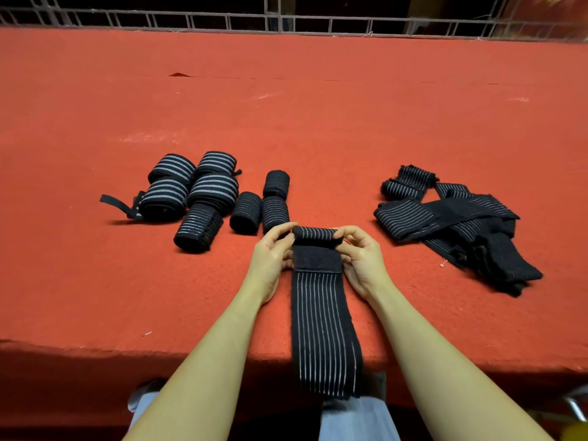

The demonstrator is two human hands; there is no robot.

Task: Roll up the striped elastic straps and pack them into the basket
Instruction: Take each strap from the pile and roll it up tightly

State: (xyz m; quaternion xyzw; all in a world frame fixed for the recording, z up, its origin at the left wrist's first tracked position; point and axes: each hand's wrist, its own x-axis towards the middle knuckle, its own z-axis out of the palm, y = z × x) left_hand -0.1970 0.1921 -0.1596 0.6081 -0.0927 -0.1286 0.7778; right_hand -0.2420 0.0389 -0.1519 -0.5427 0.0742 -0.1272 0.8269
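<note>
The black elastic strap with thin white lengthwise stripes lies straight toward the person on the red felt-covered worktop, its far end turned over into a small tight roll and its near end hanging over the worktop's front edge. That layout seems chosen so the roll can travel down a flat, untwisted length, with a plain black fastening patch lying just behind the roll. The left hand has a closed grip on the roll's left end, thumb and fingers pinching it; the right hand pinches the right end the same way. Holding both ends probably keeps the edges level so the roll does not cone.

To the left, eight finished rolls sit clustered, touching one another: four fatter ones with broad grey bands, four slimmer ones with fine stripes. They appear parked close by for packing together. One loose black tail trails from the leftmost roll.

To the right, well apart from the hands, a heap of unrolled striped straps lies crossed over itself; their number cannot be told, though several overlap. No basket is in view, so packing has not begun
</note>
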